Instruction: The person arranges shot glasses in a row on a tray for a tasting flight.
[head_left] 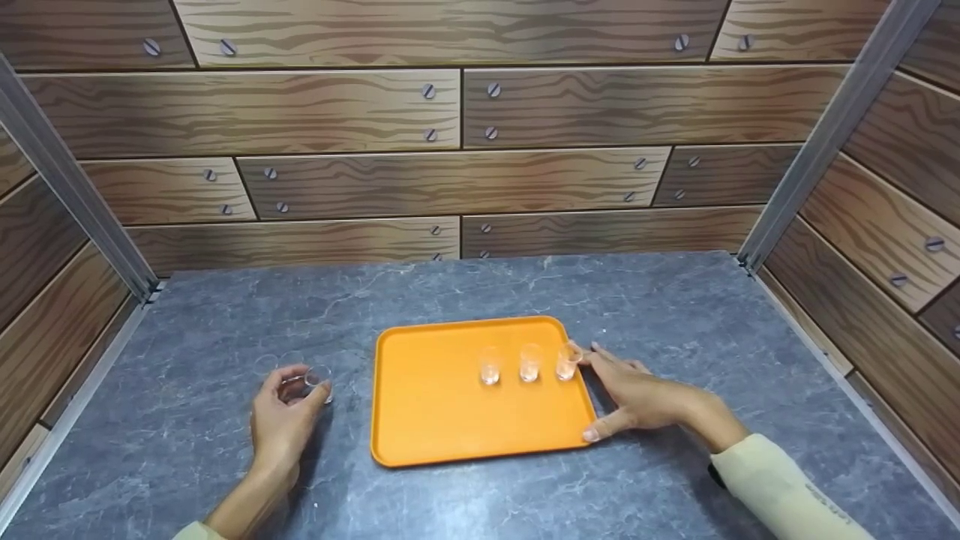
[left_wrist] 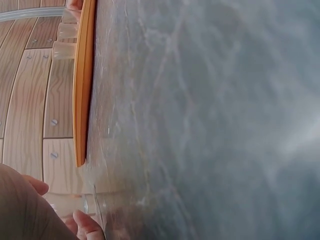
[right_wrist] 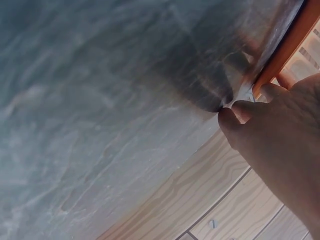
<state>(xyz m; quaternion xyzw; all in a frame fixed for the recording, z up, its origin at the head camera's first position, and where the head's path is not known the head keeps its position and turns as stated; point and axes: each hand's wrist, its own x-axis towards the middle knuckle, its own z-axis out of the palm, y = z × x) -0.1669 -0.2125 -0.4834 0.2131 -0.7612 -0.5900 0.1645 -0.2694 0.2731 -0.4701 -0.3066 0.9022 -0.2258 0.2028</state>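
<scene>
Fingers (head_left: pixel 294 370) bent round a clear cup (head_left: pixel 319 379), your left hand (head_left: pixel 283 417) is at the worktop (head_left: pixel 420 502), left of an orange tray (head_left: pixel 435 420).
Your right hand (head_left: pixel 636 396), spread wide with nothing in its grip, sets its thumb at the tray's right rim; whether its fingertips touch the end cup (head_left: pixel 565 367) of three standing in a row on the tray's right half, you cannot tell. Faint clear rims (head_left: pixel 266 365) show just past your left hand, and a wood-patterned wall (head_left: pixel 345 112) rises behind.
</scene>
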